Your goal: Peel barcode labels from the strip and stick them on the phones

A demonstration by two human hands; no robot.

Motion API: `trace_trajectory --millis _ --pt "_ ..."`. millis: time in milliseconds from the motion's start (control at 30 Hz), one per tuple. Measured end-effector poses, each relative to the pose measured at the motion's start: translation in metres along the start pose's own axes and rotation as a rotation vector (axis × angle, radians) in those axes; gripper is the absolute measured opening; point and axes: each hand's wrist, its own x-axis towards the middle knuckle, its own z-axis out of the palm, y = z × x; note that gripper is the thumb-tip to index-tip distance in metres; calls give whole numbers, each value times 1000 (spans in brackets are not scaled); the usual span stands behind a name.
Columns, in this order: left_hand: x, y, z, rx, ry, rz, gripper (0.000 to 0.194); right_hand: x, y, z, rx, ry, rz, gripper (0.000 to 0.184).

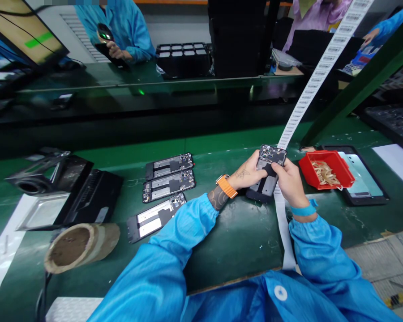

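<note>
Both my hands grip an opened smartphone, its bare circuit board at the top and dark lower half showing. My left hand wraps the left side, thumb lying across the phone's middle. On the right side my right hand is closed, its thumb pressed just below the board. A long strip of barcode labels runs down behind the phone and on beneath it towards my lap. Left of my hands lie three more opened phones, an upper one, a middle one and a lower one.
A red bin of small tan pieces stands at right, beside a black tray with pale panels. At left are a brown cardboard tube and a black device. Across the bench a person in blue holds a scanner.
</note>
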Motion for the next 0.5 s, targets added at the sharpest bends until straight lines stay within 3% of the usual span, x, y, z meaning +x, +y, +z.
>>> trace_trajectory --millis 500 --pt "0 -2 2 19 44 64 50 -1 -3 1 6 -1 -6 31"
